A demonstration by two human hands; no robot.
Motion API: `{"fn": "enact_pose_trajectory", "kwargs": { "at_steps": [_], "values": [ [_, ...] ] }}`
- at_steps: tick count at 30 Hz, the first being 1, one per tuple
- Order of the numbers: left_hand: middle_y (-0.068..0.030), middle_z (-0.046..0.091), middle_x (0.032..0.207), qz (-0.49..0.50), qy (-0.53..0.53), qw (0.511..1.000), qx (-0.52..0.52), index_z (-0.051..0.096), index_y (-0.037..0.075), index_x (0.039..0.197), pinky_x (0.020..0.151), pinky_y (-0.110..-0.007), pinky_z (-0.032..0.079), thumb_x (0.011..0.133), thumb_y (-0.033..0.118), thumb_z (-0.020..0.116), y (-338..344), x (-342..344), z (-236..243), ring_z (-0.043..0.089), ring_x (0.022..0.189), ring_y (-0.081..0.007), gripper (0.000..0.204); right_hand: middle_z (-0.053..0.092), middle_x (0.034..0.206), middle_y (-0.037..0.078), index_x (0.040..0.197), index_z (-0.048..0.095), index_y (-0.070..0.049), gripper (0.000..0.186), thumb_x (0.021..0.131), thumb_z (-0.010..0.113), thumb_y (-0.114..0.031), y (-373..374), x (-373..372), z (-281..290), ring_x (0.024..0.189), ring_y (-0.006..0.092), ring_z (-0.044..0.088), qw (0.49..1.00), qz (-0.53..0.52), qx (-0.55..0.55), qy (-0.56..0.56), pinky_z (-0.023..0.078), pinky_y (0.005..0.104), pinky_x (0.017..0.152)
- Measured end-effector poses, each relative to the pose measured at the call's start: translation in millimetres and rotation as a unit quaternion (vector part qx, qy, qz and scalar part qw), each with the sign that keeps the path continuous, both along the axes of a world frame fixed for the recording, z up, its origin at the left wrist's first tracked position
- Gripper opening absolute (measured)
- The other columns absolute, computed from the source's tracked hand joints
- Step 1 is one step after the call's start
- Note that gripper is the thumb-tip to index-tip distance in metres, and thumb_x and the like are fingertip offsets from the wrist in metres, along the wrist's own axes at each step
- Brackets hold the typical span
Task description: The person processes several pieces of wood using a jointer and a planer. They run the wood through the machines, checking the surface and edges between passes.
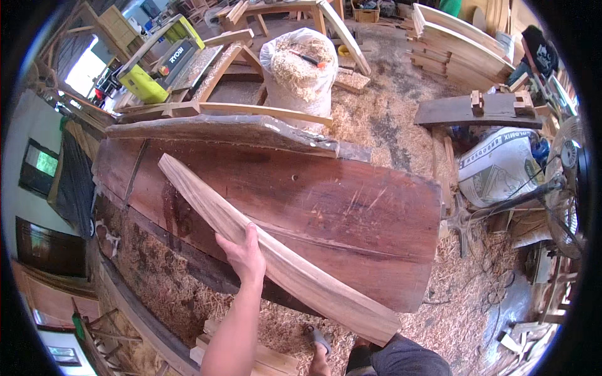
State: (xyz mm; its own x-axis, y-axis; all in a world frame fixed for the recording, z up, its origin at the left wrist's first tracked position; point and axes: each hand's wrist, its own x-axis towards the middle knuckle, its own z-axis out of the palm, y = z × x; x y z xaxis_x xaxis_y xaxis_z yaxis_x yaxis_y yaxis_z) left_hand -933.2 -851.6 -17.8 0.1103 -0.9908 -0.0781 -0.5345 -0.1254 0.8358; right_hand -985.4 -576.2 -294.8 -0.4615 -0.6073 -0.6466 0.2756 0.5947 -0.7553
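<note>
My left hand (246, 254) grips a long, pale wooden plank (313, 282) near its middle, with my thumb along its edge and fingers round the side. The plank lies diagonally over a reddish-brown wooden bench top (351, 213), its far end toward the back left and its near end by my dark shorts (407, 357). A rough, weathered board (232, 130) runs along the back edge of the bench top. My right hand is out of sight.
Green bench machine (141, 84) at back left; sack of shavings (295, 75) behind the bench; stacked planks (461, 50) at back right. At right stand a white sack (495, 172) and fan (570, 156). Shavings and cables cover the floor (470, 282); pale offcuts (269, 366) lie below.
</note>
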Motion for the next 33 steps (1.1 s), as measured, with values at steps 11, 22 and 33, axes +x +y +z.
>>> {"fn": "enact_pose_trajectory", "kwargs": {
  "at_steps": [11, 22, 33],
  "values": [
    [-0.0394, 0.026, 0.159, -0.010, -0.021, 1.000, 0.012, 0.010, -0.015, 0.157, 0.126, -0.046, 0.025, 0.090, 0.043, 0.075, -11, 9, -13, 0.032, 0.149, -0.0468, 0.109, 0.065, 0.106, 0.014, 0.115, 0.068, -0.011, 0.037, 0.081, 0.080, -0.019, 138, 8, 89, 0.089, 0.0265, 0.065, 0.973, 0.127, -0.025, 0.193, 0.051, 0.0429, 0.080],
    [-0.0371, 0.030, 0.158, 0.013, 0.013, 0.999, -0.048, 0.017, -0.014, 0.155, 0.123, -0.045, 0.030, 0.091, 0.047, 0.072, -21, 19, -30, 0.035, 0.148, -0.0446, 0.104, 0.060, 0.127, 0.024, 0.152, 0.042, -0.006, 0.095, 0.070, 0.088, -0.019, 49, -23, 342, 0.119, 0.0421, 0.058, 0.862, 0.221, 0.041, 0.454, 0.049, 0.0487, 0.100],
    [-0.0050, 0.071, 0.079, -0.196, 0.276, 0.760, -0.555, 0.069, 0.004, 0.089, 0.072, -0.031, 0.054, 0.099, 0.014, 0.066, -43, 344, 409, 0.066, 0.077, -0.0137, 0.015, 0.060, 0.132, 0.021, 0.149, 0.048, -0.003, 0.095, 0.064, 0.090, -0.014, 57, -23, 316, 0.124, 0.0388, 0.057, 0.833, 0.217, 0.041, 0.507, 0.046, 0.0452, 0.108]
  ]
}}
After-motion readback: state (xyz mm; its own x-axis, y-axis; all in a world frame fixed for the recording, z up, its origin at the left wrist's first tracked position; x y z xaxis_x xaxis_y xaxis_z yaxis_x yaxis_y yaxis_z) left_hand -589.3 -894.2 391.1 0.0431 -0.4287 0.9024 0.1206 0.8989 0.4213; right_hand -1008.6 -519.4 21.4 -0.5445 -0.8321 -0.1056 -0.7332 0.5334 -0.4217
